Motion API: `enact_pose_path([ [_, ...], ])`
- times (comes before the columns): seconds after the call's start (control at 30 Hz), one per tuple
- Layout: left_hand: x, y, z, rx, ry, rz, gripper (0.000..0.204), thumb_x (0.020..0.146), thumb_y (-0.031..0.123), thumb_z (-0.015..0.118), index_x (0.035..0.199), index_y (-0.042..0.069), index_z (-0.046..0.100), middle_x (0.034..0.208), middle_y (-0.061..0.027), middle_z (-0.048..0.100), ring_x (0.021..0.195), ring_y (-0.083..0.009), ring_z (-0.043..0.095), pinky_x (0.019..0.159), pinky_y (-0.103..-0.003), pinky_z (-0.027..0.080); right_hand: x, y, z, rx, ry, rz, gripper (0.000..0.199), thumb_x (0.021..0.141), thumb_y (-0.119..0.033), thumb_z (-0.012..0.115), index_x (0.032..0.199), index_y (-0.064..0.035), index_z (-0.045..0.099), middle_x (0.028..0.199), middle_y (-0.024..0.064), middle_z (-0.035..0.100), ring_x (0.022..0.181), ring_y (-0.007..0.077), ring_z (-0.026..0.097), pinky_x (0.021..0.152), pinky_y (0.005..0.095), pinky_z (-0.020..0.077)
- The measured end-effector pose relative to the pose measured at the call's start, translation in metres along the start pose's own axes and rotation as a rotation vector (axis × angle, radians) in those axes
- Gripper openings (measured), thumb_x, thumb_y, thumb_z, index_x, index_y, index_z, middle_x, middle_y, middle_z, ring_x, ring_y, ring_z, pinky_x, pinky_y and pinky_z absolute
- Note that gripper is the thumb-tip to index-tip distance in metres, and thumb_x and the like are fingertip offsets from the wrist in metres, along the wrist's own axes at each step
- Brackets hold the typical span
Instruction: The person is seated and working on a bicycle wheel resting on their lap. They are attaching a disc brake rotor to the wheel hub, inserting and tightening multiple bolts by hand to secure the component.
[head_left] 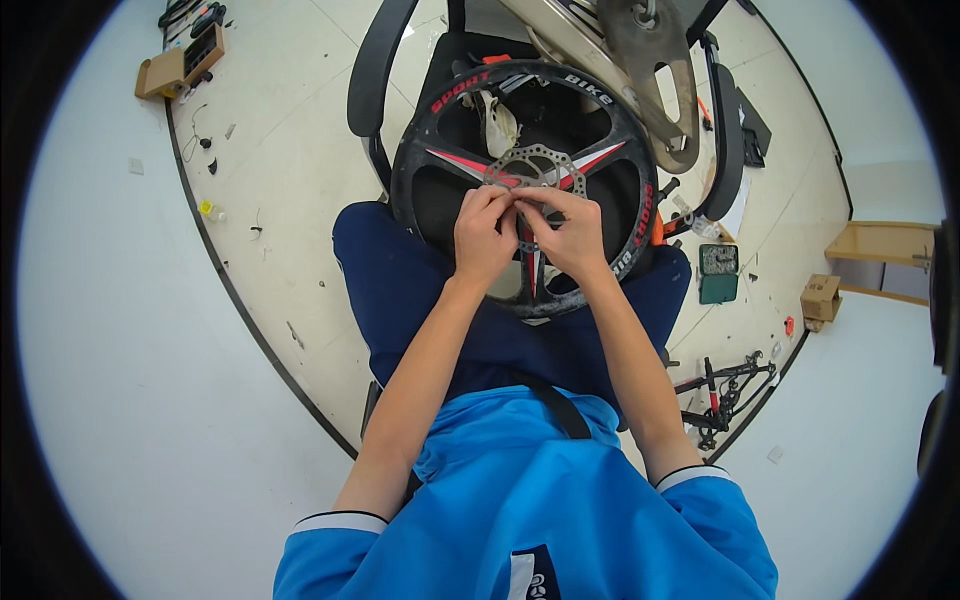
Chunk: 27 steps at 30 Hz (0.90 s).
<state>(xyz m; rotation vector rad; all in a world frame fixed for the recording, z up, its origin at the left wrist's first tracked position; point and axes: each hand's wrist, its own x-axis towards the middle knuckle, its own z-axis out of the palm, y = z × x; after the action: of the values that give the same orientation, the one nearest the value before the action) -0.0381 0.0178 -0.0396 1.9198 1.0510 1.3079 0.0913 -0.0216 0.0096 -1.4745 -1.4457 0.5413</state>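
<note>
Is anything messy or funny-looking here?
Yes, two things. Small black bits lie scattered on the tiled floor at left, outside the open cardboard box, as if dropped. And the bicycle wheel sits over a chair instead of on a bike, which looks odd.

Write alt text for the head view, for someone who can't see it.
The left hand and right hand meet over a perforated disc on a black wheel at the person's knees. An open green case lies on the floor, right.
</note>
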Motion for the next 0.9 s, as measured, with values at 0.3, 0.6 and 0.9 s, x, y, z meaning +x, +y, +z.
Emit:
enact_pose_path([
  [0.3, -0.004, -0.004, 0.002, -0.126, 0.008, -0.103, 0.021, 0.077, -0.005, 0.069, 0.098, 0.001, 0.072, 0.093, -0.0129, 0.070, 0.086, -0.0315, 0.066, 0.075, -0.038, 0.054, 0.002, -0.004, 0.002, -0.090, 0.090, -0.041, 0.022, 0.079, -0.003, 0.075, 0.100, -0.0014, 0.071, 0.094, 0.0098, 0.072, 0.081, 0.0212, 0.070, 0.071, 0.0291, 0.0548],
  [0.6, 0.001, -0.001, -0.004, -0.021, -0.033, 0.008, 0.017, 0.081, -0.004, 0.066, 0.097, -0.002, 0.069, 0.096, -0.0140, 0.070, 0.089, -0.0323, 0.067, 0.078, -0.038, 0.054, 0.000, -0.011, 0.003, 0.029, 0.066, 0.028, 0.014, 0.084, -0.002, 0.072, 0.099, -0.0005, 0.074, 0.094, 0.0111, 0.075, 0.084, 0.0192, 0.073, 0.078, 0.0281, 0.0554],
  [0.9, 0.002, 0.002, -0.001, -0.093, 0.033, -0.035, 0.022, 0.080, -0.005, 0.067, 0.101, -0.001, 0.070, 0.090, -0.0154, 0.071, 0.079, -0.0311, 0.070, 0.069, -0.034, 0.055, 0.003, -0.005, 0.006, -0.032, 0.083, -0.033, 0.015, 0.081, -0.003, 0.077, 0.095, 0.0009, 0.074, 0.092, 0.0097, 0.075, 0.079, 0.0169, 0.071, 0.073, 0.0269, 0.0542],
])
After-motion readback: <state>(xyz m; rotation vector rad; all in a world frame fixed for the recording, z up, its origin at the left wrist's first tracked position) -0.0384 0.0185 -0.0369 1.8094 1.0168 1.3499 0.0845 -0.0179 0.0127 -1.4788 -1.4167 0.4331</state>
